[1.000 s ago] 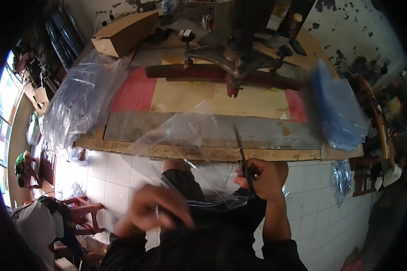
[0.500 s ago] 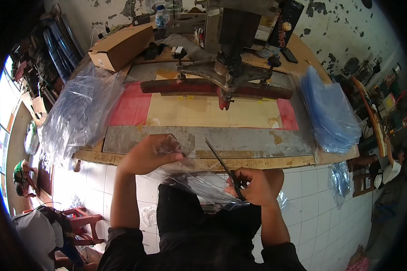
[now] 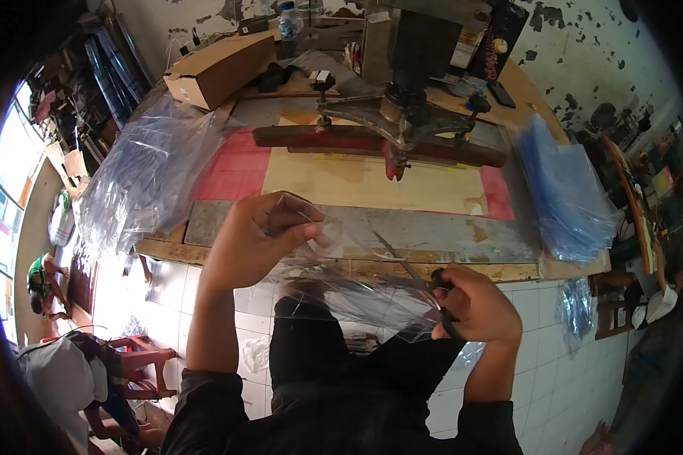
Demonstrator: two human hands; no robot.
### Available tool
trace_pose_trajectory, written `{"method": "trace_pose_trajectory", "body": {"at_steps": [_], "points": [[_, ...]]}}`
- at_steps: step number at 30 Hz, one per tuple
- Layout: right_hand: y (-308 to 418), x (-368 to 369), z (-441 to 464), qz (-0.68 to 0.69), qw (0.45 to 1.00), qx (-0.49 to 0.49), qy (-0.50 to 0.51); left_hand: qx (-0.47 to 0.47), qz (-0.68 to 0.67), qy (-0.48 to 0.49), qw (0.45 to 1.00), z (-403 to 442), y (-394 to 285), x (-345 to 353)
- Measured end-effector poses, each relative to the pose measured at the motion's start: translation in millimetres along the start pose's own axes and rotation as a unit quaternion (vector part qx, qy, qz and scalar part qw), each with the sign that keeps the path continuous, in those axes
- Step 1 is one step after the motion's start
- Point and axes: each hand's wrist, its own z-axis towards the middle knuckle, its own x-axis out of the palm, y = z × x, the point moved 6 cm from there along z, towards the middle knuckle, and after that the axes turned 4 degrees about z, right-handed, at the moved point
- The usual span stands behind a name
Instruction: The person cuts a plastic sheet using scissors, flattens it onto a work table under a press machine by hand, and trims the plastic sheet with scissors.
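My left hand [image 3: 262,235] pinches the upper end of a clear plastic sheet [image 3: 349,297], in front of the table's near edge. The sheet sags from there toward the right, above my lap. My right hand [image 3: 478,305] has its fingers through the handles of a pair of black-handled scissors [image 3: 411,271]. The blades are spread apart and point up and left, close to the plastic. Whether the blades touch the sheet I cannot tell. The sheet's lower right end lies by my right fingers.
A press [image 3: 402,121] with a long red bar stands over a yellow and pink mat [image 3: 341,178]. Clear plastic pieces [image 3: 148,171] are heaped left, bluish sheets [image 3: 565,193] stacked right. A cardboard box [image 3: 220,72] sits behind. Other people are at the left and right edges.
The scissors have opened and moved right with my right hand. My left hand has risen slightly, lifting the plastic's upper end. The whole view has shifted a little.
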Motion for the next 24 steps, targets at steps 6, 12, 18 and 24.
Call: {"method": "trace_pose_trajectory", "body": {"at_steps": [6, 12, 18, 24], "points": [[43, -15, 5, -0.225, 0.974, -0.016, -0.017, 0.022, 0.012, -0.022, 0.999, -11, -12, 15], [60, -15, 14, -0.234, 0.968, -0.080, -0.037, 0.037, 0.027, -0.009, 0.999, -11, -10, 28], [64, -16, 15, -0.228, 0.969, -0.089, -0.044, 0.037, 0.026, -0.017, 0.999, -13, -15, 27], [73, -18, 14, -0.217, 0.973, -0.067, -0.038, 0.043, 0.022, -0.014, 0.999, -14, -12, 25]]}}
